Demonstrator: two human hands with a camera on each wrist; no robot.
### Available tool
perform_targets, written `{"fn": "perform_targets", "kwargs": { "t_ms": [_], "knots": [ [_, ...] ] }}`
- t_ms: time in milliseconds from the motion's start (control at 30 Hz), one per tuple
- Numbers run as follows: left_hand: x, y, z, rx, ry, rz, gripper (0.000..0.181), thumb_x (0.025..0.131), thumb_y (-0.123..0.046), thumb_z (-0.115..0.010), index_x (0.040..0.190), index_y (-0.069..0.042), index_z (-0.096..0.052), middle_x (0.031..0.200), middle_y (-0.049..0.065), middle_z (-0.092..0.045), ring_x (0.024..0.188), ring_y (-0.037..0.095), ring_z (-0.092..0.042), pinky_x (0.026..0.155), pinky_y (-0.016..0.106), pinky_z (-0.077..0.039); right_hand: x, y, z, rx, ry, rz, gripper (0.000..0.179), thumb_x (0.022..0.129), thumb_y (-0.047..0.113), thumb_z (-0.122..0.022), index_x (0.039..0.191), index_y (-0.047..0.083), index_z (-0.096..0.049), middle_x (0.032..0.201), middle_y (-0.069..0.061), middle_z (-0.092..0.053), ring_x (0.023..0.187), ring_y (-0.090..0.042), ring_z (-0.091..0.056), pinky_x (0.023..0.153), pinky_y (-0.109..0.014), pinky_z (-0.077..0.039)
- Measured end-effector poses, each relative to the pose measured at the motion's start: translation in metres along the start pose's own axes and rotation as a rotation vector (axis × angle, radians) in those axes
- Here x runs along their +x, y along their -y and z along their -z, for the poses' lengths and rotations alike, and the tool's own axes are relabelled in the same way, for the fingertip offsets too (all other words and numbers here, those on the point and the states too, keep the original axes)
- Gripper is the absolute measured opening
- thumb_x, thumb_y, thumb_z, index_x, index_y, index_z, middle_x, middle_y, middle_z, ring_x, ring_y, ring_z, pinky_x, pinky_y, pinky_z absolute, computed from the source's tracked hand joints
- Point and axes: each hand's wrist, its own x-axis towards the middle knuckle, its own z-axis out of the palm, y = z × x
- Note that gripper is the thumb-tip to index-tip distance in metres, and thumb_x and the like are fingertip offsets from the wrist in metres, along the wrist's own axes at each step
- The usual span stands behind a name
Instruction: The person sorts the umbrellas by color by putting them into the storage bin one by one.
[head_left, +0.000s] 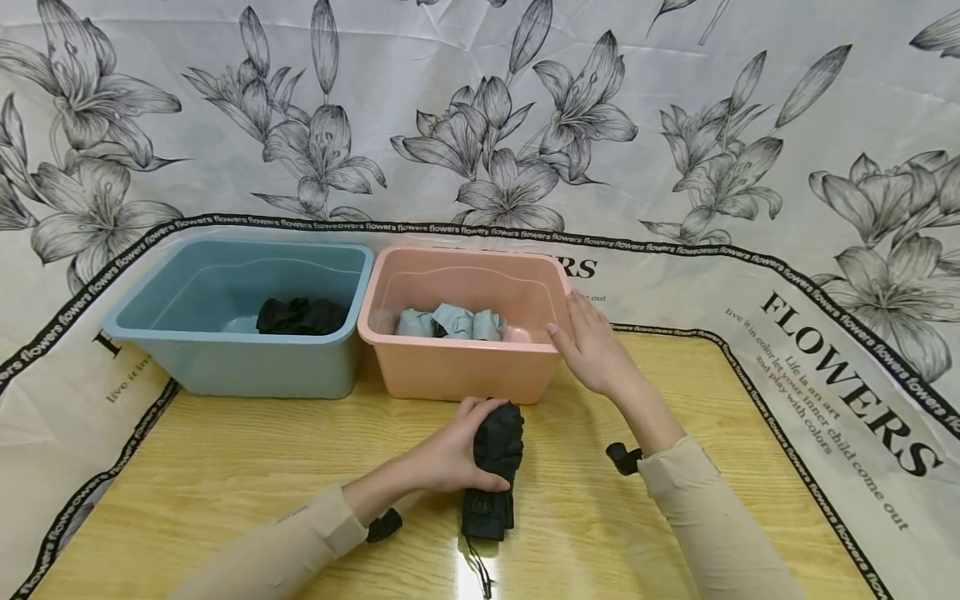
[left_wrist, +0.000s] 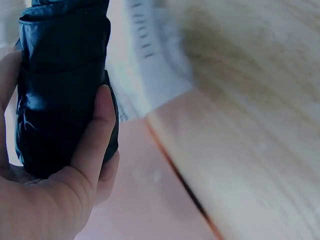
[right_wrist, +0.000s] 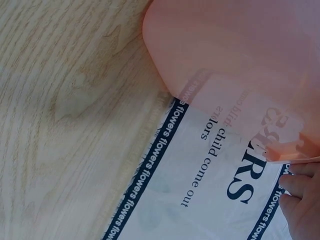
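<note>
My left hand (head_left: 457, 450) grips a black rolled fabric bundle (head_left: 497, 446) with thin dark cords trailing from its near end, just in front of the pink bin (head_left: 457, 371). Up close in the left wrist view, thumb and fingers wrap the bundle's glossy, creased cloth (left_wrist: 62, 95). My right hand (head_left: 596, 346) holds the pink bin by its right rim, the thumb over the edge and the fingers along the outside. Inside this bin lie several pale blue rolled fabric bundles (head_left: 453, 321). In the right wrist view only some fingers (right_wrist: 297, 185) show below the bin's rim.
Left of the pink bin, close against it, stands a blue bin (head_left: 255, 367) with black fabric (head_left: 300, 317) inside. Both bins stand toward the back of the wooden table (head_left: 585, 517). A white flower-printed cloth (head_left: 675, 125) hangs behind and borders the tabletop.
</note>
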Motion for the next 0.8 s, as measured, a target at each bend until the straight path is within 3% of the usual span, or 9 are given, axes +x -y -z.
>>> {"fn": "perform_targets", "kwargs": {
  "t_ms": [167, 433, 633, 800],
  "knots": [
    [-0.006, -0.006, 0.013, -0.031, -0.064, -0.020, 0.110, 0.077, -0.032, -0.095, 0.164, -0.018, -0.030, 0.155, 0.011, -0.035, 0.139, 0.031, -0.046, 0.110, 0.055, -0.044, 0.000, -0.001, 0.000, -0.008, 0.007, -0.001, 0.082, 0.111, 0.055, -0.026, 0.165, -0.005, -0.008, 0.173, -0.019, -0.004, 0.160, -0.036, -0.003, 0.128, -0.056, -0.005],
    [-0.020, -0.021, 0.040, -0.086, -0.209, -0.078, 0.109, 0.072, -0.025, -0.098, 0.162, -0.024, -0.036, 0.153, 0.008, -0.038, 0.137, 0.029, -0.046, 0.111, 0.058, -0.042, 0.000, -0.002, 0.000, 0.003, 0.006, 0.005, 0.083, 0.111, 0.056, -0.025, 0.164, -0.005, -0.008, 0.173, -0.019, -0.002, 0.160, -0.037, -0.002, 0.128, -0.054, -0.003],
    [-0.032, -0.031, 0.068, -0.038, -0.327, -0.130, 0.110, 0.071, -0.019, -0.098, 0.162, -0.024, -0.037, 0.155, 0.011, -0.038, 0.138, 0.034, -0.046, 0.111, 0.062, -0.041, 0.000, -0.001, 0.000, 0.002, 0.000, 0.012, 0.083, 0.111, 0.056, -0.026, 0.164, -0.005, -0.008, 0.173, -0.020, -0.003, 0.160, -0.039, -0.002, 0.128, -0.053, -0.003],
    [-0.043, -0.035, 0.099, 0.009, -0.396, -0.133, 0.109, 0.074, -0.020, -0.097, 0.163, -0.023, -0.034, 0.158, 0.011, -0.035, 0.143, 0.035, -0.041, 0.113, 0.065, -0.038, 0.000, 0.000, 0.000, -0.002, -0.007, 0.015, 0.083, 0.111, 0.055, -0.026, 0.164, -0.006, -0.008, 0.173, -0.020, -0.002, 0.160, -0.040, -0.003, 0.128, -0.053, -0.004]
  ]
}}
